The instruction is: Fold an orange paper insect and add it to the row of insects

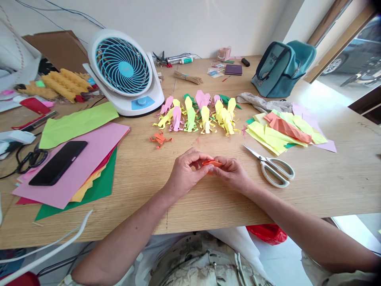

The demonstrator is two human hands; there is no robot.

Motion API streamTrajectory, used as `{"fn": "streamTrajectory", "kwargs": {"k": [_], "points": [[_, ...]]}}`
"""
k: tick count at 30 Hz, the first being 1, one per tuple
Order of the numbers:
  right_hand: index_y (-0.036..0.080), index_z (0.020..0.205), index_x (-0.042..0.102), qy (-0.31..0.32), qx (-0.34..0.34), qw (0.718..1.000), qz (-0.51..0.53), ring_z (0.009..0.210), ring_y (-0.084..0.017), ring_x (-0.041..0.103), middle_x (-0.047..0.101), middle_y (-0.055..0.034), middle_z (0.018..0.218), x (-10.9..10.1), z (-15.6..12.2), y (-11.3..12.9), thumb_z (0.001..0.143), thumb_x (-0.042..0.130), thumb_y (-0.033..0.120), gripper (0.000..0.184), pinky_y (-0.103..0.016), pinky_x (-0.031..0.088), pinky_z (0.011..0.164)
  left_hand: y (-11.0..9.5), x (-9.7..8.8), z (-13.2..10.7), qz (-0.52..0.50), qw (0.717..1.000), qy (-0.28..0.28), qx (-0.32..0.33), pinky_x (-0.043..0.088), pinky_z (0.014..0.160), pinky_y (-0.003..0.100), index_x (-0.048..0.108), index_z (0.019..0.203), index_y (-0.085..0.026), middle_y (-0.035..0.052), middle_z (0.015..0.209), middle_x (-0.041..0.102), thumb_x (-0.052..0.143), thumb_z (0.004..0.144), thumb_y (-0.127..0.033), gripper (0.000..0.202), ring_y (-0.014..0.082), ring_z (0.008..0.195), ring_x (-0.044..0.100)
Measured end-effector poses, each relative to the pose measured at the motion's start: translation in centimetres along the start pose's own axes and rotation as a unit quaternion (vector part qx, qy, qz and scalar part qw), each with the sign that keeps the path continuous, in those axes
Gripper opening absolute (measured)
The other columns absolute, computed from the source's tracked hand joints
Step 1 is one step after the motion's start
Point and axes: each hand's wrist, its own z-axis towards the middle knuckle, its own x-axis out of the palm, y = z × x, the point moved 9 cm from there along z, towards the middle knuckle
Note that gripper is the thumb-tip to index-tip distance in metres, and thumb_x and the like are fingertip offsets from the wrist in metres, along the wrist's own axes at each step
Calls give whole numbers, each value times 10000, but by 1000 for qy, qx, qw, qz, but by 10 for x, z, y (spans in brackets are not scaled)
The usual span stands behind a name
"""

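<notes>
Between my two hands is a small folded piece of orange paper point(212, 163), held just above the table near its front edge. My left hand point(190, 167) pinches its left side, thumb on the near face. My right hand point(233, 171) grips the right end between thumb and fingers. To the right of that hand lie scissors point(272, 169) with pale handles, blades slightly apart. Beyond my hands, a finished-looking orange paper figure point(160, 139) with thin legs sits alone. Behind it stand several folded paper figures point(205, 119) in pink, yellow and green, set close together.
Coloured paper sheets point(98, 159) lie at left under a black phone point(58, 163). A white and blue fan point(123, 71) stands behind them. At right are cut paper pieces point(264, 137), a grey cloth point(263, 103) and a teal bag point(282, 69). A stick bundle point(188, 77) lies at the back.
</notes>
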Motion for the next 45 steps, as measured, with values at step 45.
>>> {"fn": "streamTrajectory", "kwargs": {"k": [45], "points": [[149, 745, 587, 34, 106, 994, 0, 572, -84, 341, 446, 31, 624, 4, -5, -7, 729, 711, 648, 514, -235, 244, 518, 23, -12, -2, 20, 993, -4, -120, 356, 519, 213, 684, 694, -146, -15, 641, 569, 804, 731, -423, 305, 89, 568, 457]]}}
